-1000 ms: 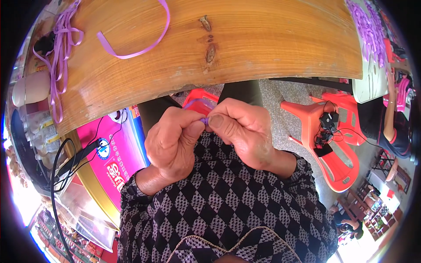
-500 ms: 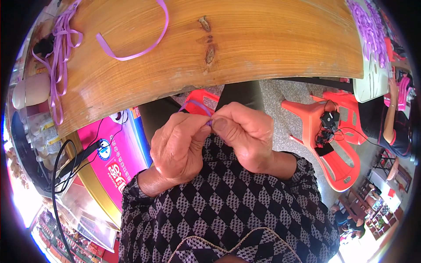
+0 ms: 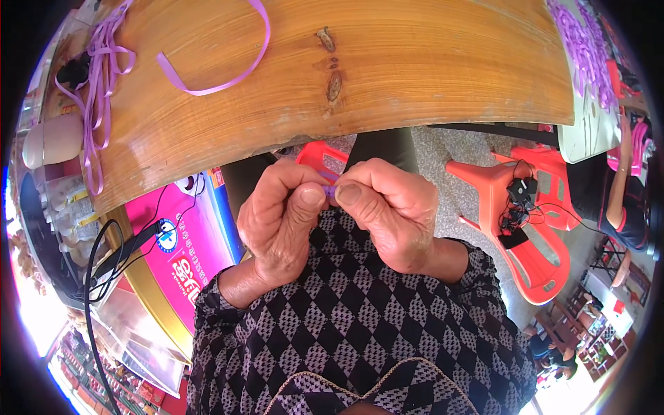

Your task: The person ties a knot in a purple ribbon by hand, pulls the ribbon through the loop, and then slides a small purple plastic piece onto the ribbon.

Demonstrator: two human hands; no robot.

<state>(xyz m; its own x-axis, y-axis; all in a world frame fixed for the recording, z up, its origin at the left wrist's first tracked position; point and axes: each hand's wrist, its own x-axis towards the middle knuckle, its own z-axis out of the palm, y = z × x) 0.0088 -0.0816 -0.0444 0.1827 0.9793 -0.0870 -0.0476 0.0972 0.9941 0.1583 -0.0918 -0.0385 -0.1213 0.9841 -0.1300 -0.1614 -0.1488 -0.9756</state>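
Observation:
Between my two hands, in front of the table's near edge, is a purple ribbon (image 3: 330, 189). Thumb and forefinger of my left hand (image 3: 280, 221) pinch it from one side. My right hand (image 3: 391, 214) pinches it from the other, with the fingertips nearly touching. Only a short piece shows between the thumbs, and a strand runs up behind the fingers; the rest is hidden. Beyond my hands, a longer purple ribbon (image 3: 207, 90) lies in a curve on the wooden table (image 3: 429, 62).
A bunch of purple ribbons (image 3: 102, 83) hangs at the table's left edge, and another purple pile (image 3: 584, 48) lies far right. At right, an orange stool (image 3: 484, 187) carries a black device with cables (image 3: 520, 194). A pink box (image 3: 166, 263) stands left. Another person's arm (image 3: 618, 180) shows far right.
My left fingers have uncurled a little and the left thumb now lies flatter against the ribbon, showing more of it between the thumbs. Both hands stay at about the same place.

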